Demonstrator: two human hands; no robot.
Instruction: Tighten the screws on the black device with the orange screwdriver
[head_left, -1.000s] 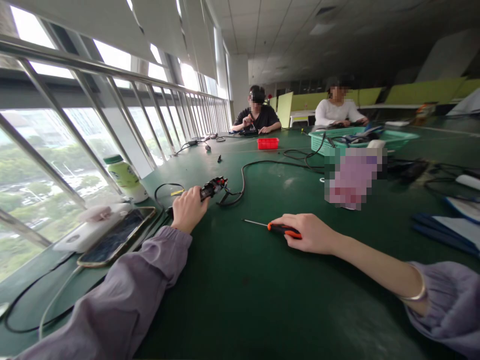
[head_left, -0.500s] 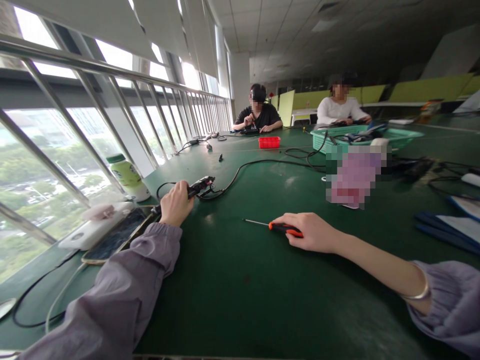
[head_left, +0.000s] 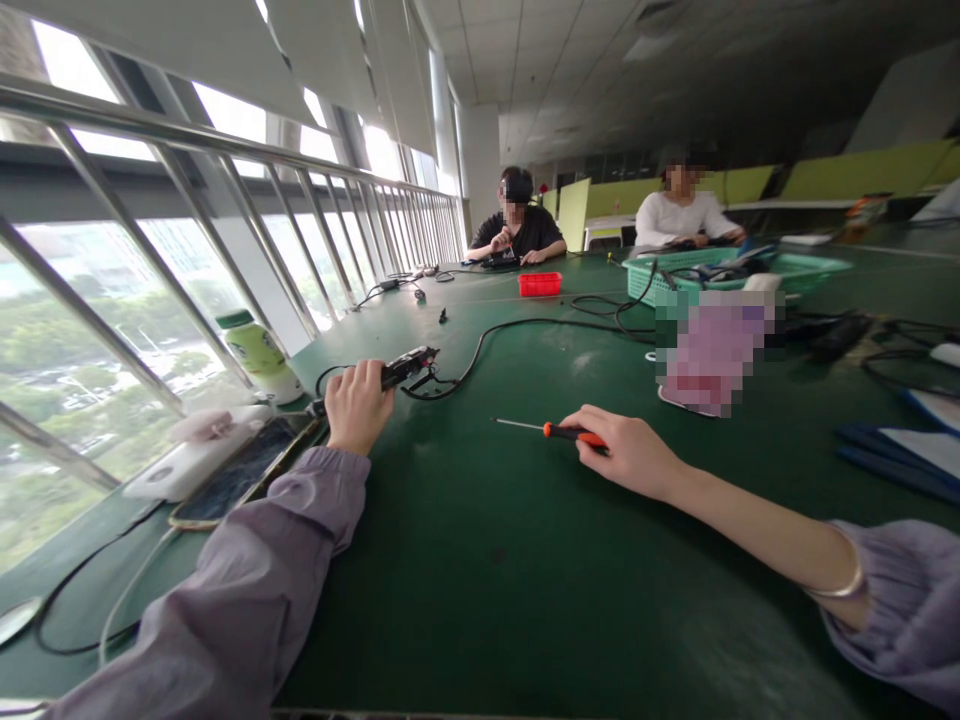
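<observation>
My left hand is closed around a black corded device at the left of the table. The device's far end looks opened up, with small parts and thin wires showing; its exact kind I cannot make out. A black cable runs from it to the right across the table. My right hand grips a screwdriver with an orange and black handle. The screwdriver's thin metal shaft points left, towards the device but well apart from it. My palm covers the rear of its handle.
On the left lie a phone and a white power strip, with a green bottle behind. A red tray and a teal basket of cables stand further back. A pixelated pink object lies right. Two people sit across the table.
My right hand has tilted slightly, raising its knuckles, with the screwdriver still in it. My left hand keeps its hold on the device. The view has shifted very slightly.
</observation>
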